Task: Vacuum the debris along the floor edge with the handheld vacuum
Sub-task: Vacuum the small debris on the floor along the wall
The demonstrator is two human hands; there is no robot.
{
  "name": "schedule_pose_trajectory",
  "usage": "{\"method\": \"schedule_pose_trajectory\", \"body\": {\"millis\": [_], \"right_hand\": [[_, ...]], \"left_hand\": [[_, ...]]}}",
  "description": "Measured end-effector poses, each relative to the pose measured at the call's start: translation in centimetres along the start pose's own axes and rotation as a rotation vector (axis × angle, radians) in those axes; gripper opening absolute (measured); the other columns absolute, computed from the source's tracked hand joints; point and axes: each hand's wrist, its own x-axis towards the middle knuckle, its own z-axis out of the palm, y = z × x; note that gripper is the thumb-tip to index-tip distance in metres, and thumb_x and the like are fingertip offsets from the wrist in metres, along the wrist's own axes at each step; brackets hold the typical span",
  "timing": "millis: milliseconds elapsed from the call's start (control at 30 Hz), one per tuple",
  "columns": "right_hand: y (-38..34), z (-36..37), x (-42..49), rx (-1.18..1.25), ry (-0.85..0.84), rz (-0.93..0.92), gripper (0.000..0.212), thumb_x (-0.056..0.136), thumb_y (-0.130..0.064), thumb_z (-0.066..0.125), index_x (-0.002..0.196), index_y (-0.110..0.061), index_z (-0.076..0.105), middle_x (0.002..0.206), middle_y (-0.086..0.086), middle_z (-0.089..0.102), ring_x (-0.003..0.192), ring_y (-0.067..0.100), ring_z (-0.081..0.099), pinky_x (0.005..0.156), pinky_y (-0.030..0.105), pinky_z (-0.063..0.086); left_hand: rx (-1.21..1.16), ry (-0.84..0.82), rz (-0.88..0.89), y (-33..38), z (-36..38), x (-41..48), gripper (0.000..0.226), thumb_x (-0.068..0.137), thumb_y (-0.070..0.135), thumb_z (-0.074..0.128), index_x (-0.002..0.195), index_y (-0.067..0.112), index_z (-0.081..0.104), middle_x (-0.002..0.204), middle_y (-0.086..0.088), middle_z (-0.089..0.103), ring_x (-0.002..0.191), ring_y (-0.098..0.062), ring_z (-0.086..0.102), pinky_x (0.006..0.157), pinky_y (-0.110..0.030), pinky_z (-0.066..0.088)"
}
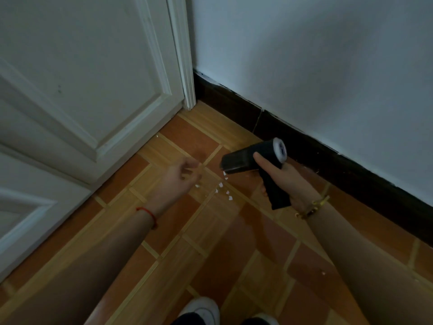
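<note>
My right hand [288,184] grips the handle of a black handheld vacuum [253,158], whose nozzle points left and down, just above the floor. Several small white paper scraps [225,188] lie on the tiled floor right under the nozzle mouth. My left hand [180,179] hovers to the left of the scraps, fingers loosely curled, palm turned up, and something small and white seems to sit at the fingertips. One more white scrap [157,136] lies near the door, and another [323,273] lies by my right forearm.
A white panelled door [82,90] stands on the left with its frame [185,66] in the corner. A dark skirting board [304,141] runs along the white wall on the right. My white shoes [203,310] show at the bottom edge.
</note>
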Motion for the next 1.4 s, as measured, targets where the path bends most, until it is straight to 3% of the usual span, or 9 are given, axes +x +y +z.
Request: {"method": "schedule_pose_trajectory", "body": {"millis": [100, 367, 567, 667, 800, 933, 1067, 1233, 1400], "right_hand": [[1.1, 0.9, 1.5, -0.092, 0.089, -0.049, 0.039, 0.082, -0.043, 0.071, 0.091, -0.006, 0.065, 0.045, -0.003, 0.062, 0.039, 0.015, 0.059, 0.046, 0.026, 0.051], [2.8, 2.6, 4.0, -0.421, 0.164, -0.267, 0.033, 0.085, -0.044, 0.068, 0.081, -0.012, 0.063, 0.044, -0.010, 0.060, 0.033, 0.004, 0.054, 0.041, 0.015, 0.042], [2.7, 3.2, 4.2, -0.481, 0.133, -0.295, 0.032, 0.085, -0.045, 0.068, 0.067, -0.022, 0.055, 0.038, -0.013, 0.057, 0.034, 0.001, 0.053, 0.040, 0.010, 0.040], [3.0, 3.2, 4.2, -0.485, 0.134, -0.318, 0.029, 0.084, -0.044, 0.070, 0.069, -0.024, 0.054, 0.047, -0.008, 0.060, 0.035, 0.000, 0.054, 0.040, 0.011, 0.040], [3.6, 3.0, 4.3, -0.545, 0.166, -0.368, 0.030, 0.082, -0.050, 0.069, 0.067, -0.035, 0.048, 0.051, -0.014, 0.056, 0.045, -0.010, 0.055, 0.053, 0.009, 0.041], [3.9, 2.6, 3.8, -0.501, 0.083, -0.294, 0.030, 0.081, -0.048, 0.070, 0.084, -0.021, 0.059, 0.065, 0.004, 0.068, 0.043, 0.008, 0.059, 0.053, 0.030, 0.055], [4.2, 3.1, 3.2, -0.497, -0.015, -0.307, 0.024, 0.084, -0.043, 0.069, 0.085, -0.022, 0.058, 0.067, 0.004, 0.066, 0.039, 0.003, 0.054, 0.051, 0.027, 0.051], [4.7, 3.5, 3.4, -0.504, -0.004, -0.330, 0.036, 0.084, -0.046, 0.068, 0.107, -0.020, 0.059, 0.076, -0.003, 0.065, 0.043, -0.007, 0.055, 0.051, 0.020, 0.044], [5.1, 3.8, 3.1, -0.506, -0.023, -0.308, 0.032, 0.082, -0.048, 0.069, 0.100, -0.024, 0.056, 0.075, -0.007, 0.064, 0.045, -0.005, 0.056, 0.053, 0.020, 0.044]], "left_hand": [[0.213, -0.003, 0.058, -2.4, 1.0, -0.3, 0.050, 0.089, 0.033, 0.069, 0.134, 0.021, 0.051, 0.141, 0.001, 0.052, 0.133, -0.018, 0.046, 0.109, -0.036, 0.041], [0.525, -0.038, 0.008, -5.1, 2.2, -1.0, 0.090, 0.077, 0.051, 0.074, 0.151, 0.023, 0.031, 0.160, -0.002, 0.028, 0.147, -0.025, 0.022, 0.118, -0.053, 0.026], [0.527, -0.022, -0.020, -6.3, 2.7, -1.8, 0.091, 0.081, 0.048, 0.073, 0.154, 0.019, 0.026, 0.161, -0.003, 0.024, 0.150, -0.027, 0.016, 0.121, -0.051, 0.018], [0.517, -0.024, -0.012, -7.0, 3.0, -2.0, 0.090, 0.081, 0.046, 0.072, 0.153, 0.018, 0.027, 0.161, -0.003, 0.025, 0.148, -0.026, 0.019, 0.121, -0.050, 0.022], [0.512, -0.017, -0.002, -7.2, 3.5, -2.3, 0.089, 0.081, 0.046, 0.072, 0.153, 0.018, 0.027, 0.160, -0.003, 0.026, 0.148, -0.025, 0.021, 0.119, -0.049, 0.023], [0.526, -0.014, 0.004, -7.0, 3.8, -2.5, 0.088, 0.083, 0.049, 0.070, 0.153, 0.019, 0.026, 0.160, -0.001, 0.026, 0.147, -0.024, 0.022, 0.119, -0.048, 0.024], [0.523, -0.019, 0.005, -6.8, 4.0, -2.6, 0.090, 0.082, 0.047, 0.072, 0.154, 0.018, 0.026, 0.160, -0.002, 0.026, 0.147, -0.025, 0.022, 0.120, -0.048, 0.023], [0.525, -0.032, -0.008, -6.7, 3.8, -2.7, 0.091, 0.082, 0.048, 0.072, 0.154, 0.018, 0.024, 0.160, -0.003, 0.026, 0.147, -0.025, 0.021, 0.119, -0.048, 0.022], [0.500, -0.024, -0.013, -6.5, 3.4, -2.9, 0.090, 0.082, 0.042, 0.073, 0.154, 0.017, 0.024, 0.160, -0.004, 0.026, 0.148, -0.025, 0.021, 0.120, -0.048, 0.020]]}}
